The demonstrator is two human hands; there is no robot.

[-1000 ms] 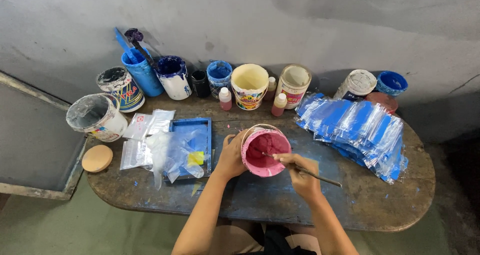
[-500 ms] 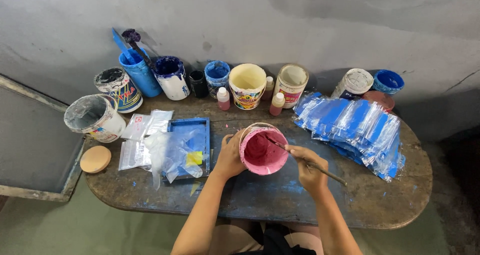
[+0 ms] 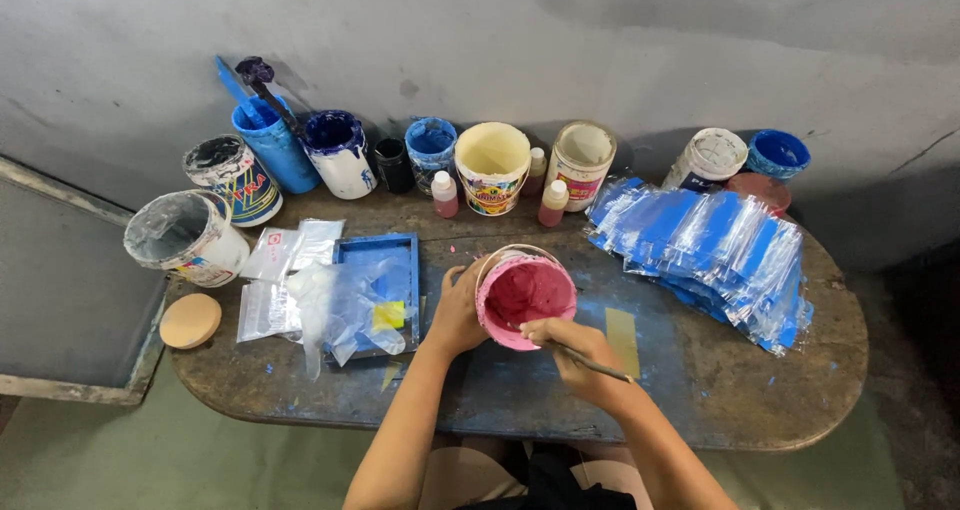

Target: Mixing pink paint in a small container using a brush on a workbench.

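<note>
Sitting at the far left of the tabletop (image 3: 700,390): a grey-smeared paint bucket (image 3: 185,237), with a round tan lid (image 3: 190,320) lying just in front of it. Standing behind, along the wall: a blue tub with sticks (image 3: 272,145), a dark-blue-stained white pot (image 3: 338,153), a cream bucket (image 3: 491,165) and small red-filled bottles (image 3: 444,194). Lying left of centre: a blue tray (image 3: 385,252) carrying crumpled clear plastic bags (image 3: 345,310). Cupping the left wall of the pink paint pot (image 3: 525,295), fingers curled around it: the left hand (image 3: 457,310). Resting at the tabletop's centre front: that pot, its inside coated red-pink. Pinching a thin stick (image 3: 596,365) at the pot's near rim, fingers closed tight on it: the right hand (image 3: 575,355). Spreading across the right side: a heap of blue plastic packets (image 3: 705,245), with a white jar (image 3: 708,158) and a blue tub (image 3: 778,154) behind.
</note>
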